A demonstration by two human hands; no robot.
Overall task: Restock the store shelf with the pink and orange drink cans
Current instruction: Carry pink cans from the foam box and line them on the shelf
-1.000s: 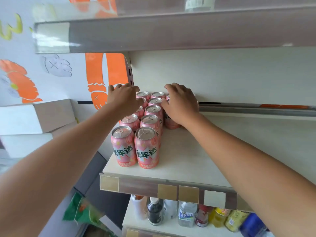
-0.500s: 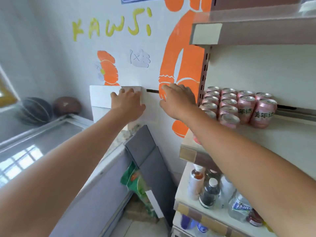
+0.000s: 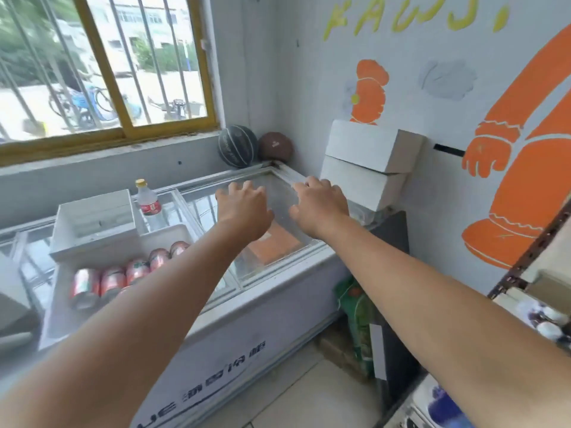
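Several pink and orange drink cans [image 3: 123,278] lie on their sides in a row inside a white tray [image 3: 160,237] on top of the chest freezer at the lower left. My left hand [image 3: 244,208] and my right hand [image 3: 319,205] are both stretched out in the air above the freezer's glass lid, fingers loosely spread, holding nothing. The cans lie well to the left of and below both hands. The store shelf [image 3: 543,273] shows only as an edge at the far right.
A chest freezer [image 3: 278,291] with sliding glass lids fills the middle. On it stand a white empty box [image 3: 92,222], a water bottle [image 3: 148,202] and two stacked white boxes [image 3: 367,165]. Two balls [image 3: 256,146] sit in the corner. Green bags [image 3: 355,319] lean by the freezer.
My view has swung left from the shelf to the freezer. Both hands left the shelved cans and now hover empty over the freezer lid.
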